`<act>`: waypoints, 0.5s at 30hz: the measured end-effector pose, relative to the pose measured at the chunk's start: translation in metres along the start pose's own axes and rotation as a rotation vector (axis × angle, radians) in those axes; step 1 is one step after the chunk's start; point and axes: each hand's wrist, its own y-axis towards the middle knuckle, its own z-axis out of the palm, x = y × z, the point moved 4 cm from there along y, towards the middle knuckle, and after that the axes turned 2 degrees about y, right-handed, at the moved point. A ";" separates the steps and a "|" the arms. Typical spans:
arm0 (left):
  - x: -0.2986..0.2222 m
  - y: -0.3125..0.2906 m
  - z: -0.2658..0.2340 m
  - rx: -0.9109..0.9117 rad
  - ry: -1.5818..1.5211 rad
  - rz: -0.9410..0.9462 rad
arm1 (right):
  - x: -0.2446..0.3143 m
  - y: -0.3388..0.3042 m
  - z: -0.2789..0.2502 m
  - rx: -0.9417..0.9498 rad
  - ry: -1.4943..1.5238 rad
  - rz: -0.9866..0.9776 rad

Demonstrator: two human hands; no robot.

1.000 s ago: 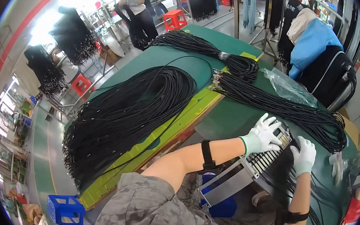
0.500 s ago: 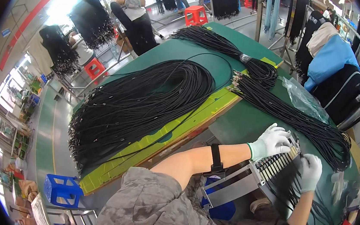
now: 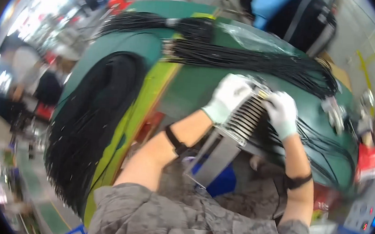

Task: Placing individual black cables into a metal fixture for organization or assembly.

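Observation:
A metal fixture [image 3: 227,134] stands in front of me with a row of black cable ends [image 3: 246,116] side by side in it. From its near side a flat metal plate [image 3: 219,160] slopes down toward my lap. My left hand [image 3: 231,97], in a white glove, is closed around the fixture's far left edge. My right hand [image 3: 281,111], also gloved, has its fingers pinched at the far right end, by a small pale piece [image 3: 262,93]. What they pinch is hidden. Loose black cables [image 3: 315,145] trail rightward under my right wrist.
A large looped bundle of black cables [image 3: 96,122] covers the table's left part, beside a yellow-green strip [image 3: 145,108]. Two tied bundles, one far [image 3: 135,22] and one nearer [image 3: 251,60], lie beyond my hands. Clear plastic film [image 3: 256,39] sits behind them. A red packet [image 3: 367,163] is at right.
My view has turned right, blurring the surroundings. My right hand has come in from beside the cables to the fixture's far end. My left hand stays at the fixture.

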 end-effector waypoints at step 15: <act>-0.003 0.001 0.022 0.182 0.062 0.116 | -0.006 -0.014 0.010 0.119 0.240 0.220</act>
